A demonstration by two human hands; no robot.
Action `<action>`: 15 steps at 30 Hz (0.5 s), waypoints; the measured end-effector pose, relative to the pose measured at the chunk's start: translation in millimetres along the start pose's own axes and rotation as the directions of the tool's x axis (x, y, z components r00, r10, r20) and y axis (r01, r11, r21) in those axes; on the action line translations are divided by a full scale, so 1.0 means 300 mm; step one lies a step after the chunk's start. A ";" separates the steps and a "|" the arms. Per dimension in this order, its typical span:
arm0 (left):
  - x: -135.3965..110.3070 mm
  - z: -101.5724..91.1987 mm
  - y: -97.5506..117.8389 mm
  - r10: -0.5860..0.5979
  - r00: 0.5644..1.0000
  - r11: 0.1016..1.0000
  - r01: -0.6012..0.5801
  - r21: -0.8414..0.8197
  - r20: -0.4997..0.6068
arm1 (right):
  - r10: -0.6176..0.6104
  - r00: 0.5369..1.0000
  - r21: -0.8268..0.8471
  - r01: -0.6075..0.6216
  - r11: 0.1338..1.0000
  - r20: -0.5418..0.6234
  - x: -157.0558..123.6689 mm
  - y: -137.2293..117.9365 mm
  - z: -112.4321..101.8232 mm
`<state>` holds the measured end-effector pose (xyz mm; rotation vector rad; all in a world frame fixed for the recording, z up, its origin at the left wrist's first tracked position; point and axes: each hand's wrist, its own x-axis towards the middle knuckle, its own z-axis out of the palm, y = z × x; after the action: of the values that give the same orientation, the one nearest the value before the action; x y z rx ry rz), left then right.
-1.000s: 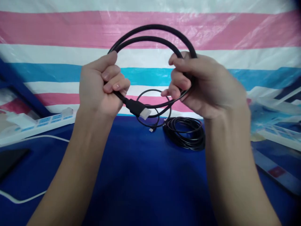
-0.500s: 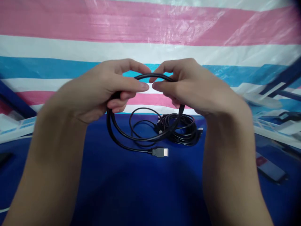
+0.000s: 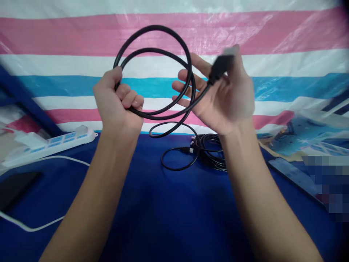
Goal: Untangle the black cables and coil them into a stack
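A black cable (image 3: 156,28) hangs in loose loops above the table, with a blurred black plug (image 3: 219,67) and pale tip at one end. My left hand (image 3: 120,98) is closed around the left side of the loops. Facing me, my right hand (image 3: 218,91) has its fingers stretched out and spread. The loops cross in front of or between its fingertips; I cannot tell which. The plug overlaps the right palm near the blurred thumb, with no clear grip on it. Below lies a bundle of black cable (image 3: 212,160), partly hidden by my right wrist.
A white power strip (image 3: 68,140) and white cord (image 3: 65,157) lie on the left of the blue table (image 3: 163,211). Near them is a dark flat object (image 3: 17,187). A phone-like slab (image 3: 293,178) lies on the right. Striped sheeting (image 3: 81,36) hangs behind.
Both hands have risen and moved apart, and the loops have come up with them. My right hand has turned palm toward me and spread its fingers. The plug has swung up beside it.
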<state>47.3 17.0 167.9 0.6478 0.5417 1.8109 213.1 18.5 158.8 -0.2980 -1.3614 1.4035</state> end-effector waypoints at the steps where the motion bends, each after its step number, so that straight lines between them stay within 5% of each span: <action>1: -0.001 0.000 -0.011 0.017 0.999 1.000 -0.017 -0.017 -0.032 | -0.016 1.000 0.055 0.016 0.998 0.001 -0.001 0.008 0.018; 5: -0.010 0.000 -0.035 0.034 0.996 0.999 -0.033 0.009 -0.080 | -0.095 0.986 0.027 0.100 0.995 -0.138 0.004 0.041 0.084; 10: -0.023 -0.008 -0.036 -0.105 0.982 0.965 0.062 0.255 0.158 | -0.097 0.902 -0.266 -0.021 0.964 -0.422 0.018 0.046 0.090; 15: -0.007 -0.051 -0.101 -0.032 0.955 0.793 -0.156 0.589 0.296 | -0.476 0.712 -0.508 0.193 0.840 -0.516 0.002 -0.004 0.073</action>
<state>59.1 23.6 136.7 1.3684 0.9214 1.5435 196.3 6.8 166.8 -0.6946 -1.0548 0.5794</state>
